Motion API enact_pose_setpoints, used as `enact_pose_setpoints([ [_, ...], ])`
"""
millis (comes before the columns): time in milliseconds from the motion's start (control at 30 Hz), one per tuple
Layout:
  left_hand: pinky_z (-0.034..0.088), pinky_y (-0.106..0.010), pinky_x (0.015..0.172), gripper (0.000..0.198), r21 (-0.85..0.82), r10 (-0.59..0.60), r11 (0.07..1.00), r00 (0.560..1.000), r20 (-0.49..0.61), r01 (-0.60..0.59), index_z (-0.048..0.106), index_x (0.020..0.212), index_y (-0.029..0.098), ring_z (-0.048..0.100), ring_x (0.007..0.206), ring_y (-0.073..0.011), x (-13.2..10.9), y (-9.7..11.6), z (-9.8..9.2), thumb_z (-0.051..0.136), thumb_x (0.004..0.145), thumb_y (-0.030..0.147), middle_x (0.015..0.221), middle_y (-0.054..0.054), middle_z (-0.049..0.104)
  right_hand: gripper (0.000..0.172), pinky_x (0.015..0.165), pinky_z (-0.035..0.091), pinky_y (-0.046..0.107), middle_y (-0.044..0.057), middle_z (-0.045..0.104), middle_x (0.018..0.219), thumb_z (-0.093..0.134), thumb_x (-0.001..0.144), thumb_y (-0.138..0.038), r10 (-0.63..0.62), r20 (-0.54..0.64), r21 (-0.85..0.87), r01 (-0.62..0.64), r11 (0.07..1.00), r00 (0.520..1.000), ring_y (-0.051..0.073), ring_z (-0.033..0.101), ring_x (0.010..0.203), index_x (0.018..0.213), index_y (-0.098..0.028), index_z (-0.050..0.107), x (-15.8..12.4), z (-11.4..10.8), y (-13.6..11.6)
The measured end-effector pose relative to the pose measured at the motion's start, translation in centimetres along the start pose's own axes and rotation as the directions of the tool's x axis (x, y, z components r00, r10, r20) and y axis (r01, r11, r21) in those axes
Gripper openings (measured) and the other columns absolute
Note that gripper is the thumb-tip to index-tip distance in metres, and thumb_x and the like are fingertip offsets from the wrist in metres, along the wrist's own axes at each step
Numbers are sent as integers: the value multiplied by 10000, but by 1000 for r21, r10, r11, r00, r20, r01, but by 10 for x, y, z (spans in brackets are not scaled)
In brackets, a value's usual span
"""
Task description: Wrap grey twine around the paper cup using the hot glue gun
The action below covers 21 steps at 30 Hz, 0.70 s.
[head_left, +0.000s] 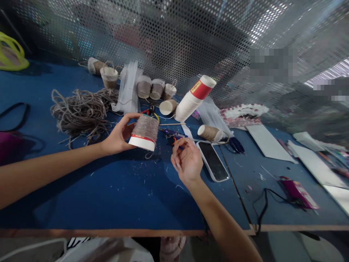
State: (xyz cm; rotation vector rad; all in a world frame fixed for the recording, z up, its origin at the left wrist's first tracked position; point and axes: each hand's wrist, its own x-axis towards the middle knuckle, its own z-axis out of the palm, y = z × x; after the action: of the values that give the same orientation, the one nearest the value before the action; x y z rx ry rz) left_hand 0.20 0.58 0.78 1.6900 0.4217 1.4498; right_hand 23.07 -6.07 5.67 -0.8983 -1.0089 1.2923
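Observation:
My left hand (117,136) is wrapped round a paper cup (144,133), which is tilted with its white rim towards me. Grey-brown yarn covers most of the cup, leaving a red band and the white rim bare. A short loop of yarn hangs under it. To the right, my right hand (188,160) is raised with palm turned up and fingers loosely curled and apart; nothing shows in it. Just behind its fingertips lies a dark blue tool with an orange part (174,136), probably a glue gun, partly hidden by the hand. A phone (214,162) lies beside my right wrist.
A tangled heap of yarn (80,112) lies at the left. Several small wrapped cups (143,87) stand along the mesh partition (163,40), near a leaning stack of paper cups (188,105). At right are white boards (269,142) and a purple item with a black cord (298,193).

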Motion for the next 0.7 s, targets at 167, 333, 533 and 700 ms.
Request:
enact_pose_setpoints([
  [167,553,-398,999,769,83,-118,989,992,-33,121,520,1275,238,656,1184,-284,-2,0,2,918,632,379,1328,-122,605,160,442,516,263,90,643,1355,502,940,-408,-274,403,-395,436,809,873,78,600,521,1006,-268,545,-18,6,0],
  [333,561,-383,975,761,131,-107,985,994,-18,108,518,1273,236,653,1161,-271,-3,1,2,907,643,410,1307,-116,583,130,543,507,267,169,585,1467,438,974,-321,-189,755,-579,774,255,628,164,727,804,1076,-247,469,-23,12,-1],
  [533,567,-317,931,690,71,-50,996,999,-5,50,524,1263,238,671,1113,-228,0,2,2,888,688,353,1248,-88,630,157,576,506,280,197,609,1431,406,998,-316,-144,754,-648,761,-7,641,182,744,795,1062,-207,499,-18,10,-3],
  [700,580,-293,900,664,49,-32,998,997,-67,35,568,1230,232,685,1071,-218,1,2,1,905,669,345,1245,-87,652,70,544,476,288,137,587,1464,495,949,-251,-225,732,-662,750,-13,643,169,720,728,961,-218,555,-17,9,-5],
])
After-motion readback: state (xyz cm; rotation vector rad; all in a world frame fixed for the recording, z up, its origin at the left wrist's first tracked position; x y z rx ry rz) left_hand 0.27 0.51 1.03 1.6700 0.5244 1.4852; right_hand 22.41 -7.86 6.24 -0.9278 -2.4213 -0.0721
